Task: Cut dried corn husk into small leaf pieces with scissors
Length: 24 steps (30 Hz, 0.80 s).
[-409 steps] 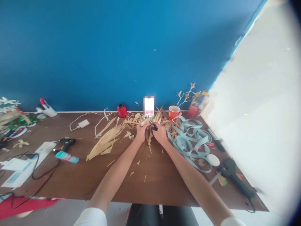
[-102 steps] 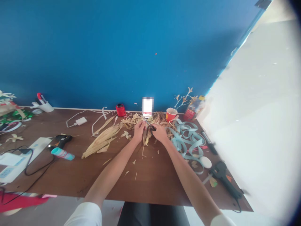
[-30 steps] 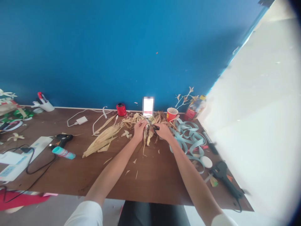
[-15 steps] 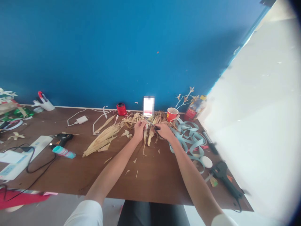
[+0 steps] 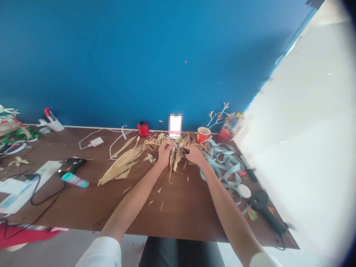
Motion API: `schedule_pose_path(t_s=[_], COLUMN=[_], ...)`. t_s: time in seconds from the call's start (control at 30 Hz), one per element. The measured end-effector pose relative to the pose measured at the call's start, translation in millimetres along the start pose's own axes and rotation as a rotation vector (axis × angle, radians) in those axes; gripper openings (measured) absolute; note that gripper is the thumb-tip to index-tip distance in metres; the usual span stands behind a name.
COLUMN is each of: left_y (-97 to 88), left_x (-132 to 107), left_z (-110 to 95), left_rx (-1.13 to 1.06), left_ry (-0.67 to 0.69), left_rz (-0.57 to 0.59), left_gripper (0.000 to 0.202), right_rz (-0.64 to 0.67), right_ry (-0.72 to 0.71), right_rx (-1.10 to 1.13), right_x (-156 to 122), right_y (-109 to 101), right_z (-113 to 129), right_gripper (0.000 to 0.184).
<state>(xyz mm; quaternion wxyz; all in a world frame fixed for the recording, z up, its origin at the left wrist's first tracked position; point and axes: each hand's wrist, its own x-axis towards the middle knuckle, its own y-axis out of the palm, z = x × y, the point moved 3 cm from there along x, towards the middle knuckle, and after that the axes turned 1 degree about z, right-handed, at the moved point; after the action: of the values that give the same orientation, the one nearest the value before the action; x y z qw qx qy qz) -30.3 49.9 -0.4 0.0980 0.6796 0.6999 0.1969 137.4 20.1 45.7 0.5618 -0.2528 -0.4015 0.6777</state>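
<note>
My right hand (image 5: pixel 194 153) is closed round the dark handles of a pair of scissors (image 5: pixel 184 150), whose blades point left toward my other hand. My left hand (image 5: pixel 165 152) pinches a small pale piece, apparently dried corn husk; its exact shape is too small to make out. Both hands are over a heap of dried husks (image 5: pixel 189 138) near the wall. A long bundle of straw-coloured husk (image 5: pixel 121 167) lies to the left, with a pale husk flower (image 5: pixel 150 158) between it and my left hand.
A bright phone-like screen (image 5: pixel 175 126) stands behind my hands. Right of it are a red paper cup (image 5: pixel 204 135), coiled light-blue ribbon (image 5: pixel 226 159) and a glue gun (image 5: pixel 267 209). Leftward lie a red spool (image 5: pixel 143 129), a charger (image 5: pixel 96 142), another glue gun (image 5: pixel 74 163) and a power strip (image 5: pixel 41 176).
The scissors handles have shifted slightly in my right hand. My left hand stays in place with its pinch, and the things on the table have not moved.
</note>
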Motion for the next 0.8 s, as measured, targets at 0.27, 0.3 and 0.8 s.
schedule_pose_path(t_s=[0.27, 0.3, 0.8], left_y=[-1.4, -1.3, -1.1], left_x=[1.4, 1.5, -1.6], left_z=[2.4, 2.7, -0.7], left_rx=[0.023, 0.018, 0.123], left_ry=[0.002, -0.003, 0.02], left_rz=[-0.013, -0.015, -0.01], left_gripper=[0.018, 0.019, 0.023], right_rz=[0.017, 0.017, 0.037], right_ry=[-0.036, -0.041, -0.091], right_rx=[0.014, 0.02, 0.017], right_x=[-1.0, -1.0, -0.9], right_y=[-1.0, -1.0, -3.5], right_z=[1.3, 1.3, 2.6], right_gripper=[0.03, 0.03, 0.021])
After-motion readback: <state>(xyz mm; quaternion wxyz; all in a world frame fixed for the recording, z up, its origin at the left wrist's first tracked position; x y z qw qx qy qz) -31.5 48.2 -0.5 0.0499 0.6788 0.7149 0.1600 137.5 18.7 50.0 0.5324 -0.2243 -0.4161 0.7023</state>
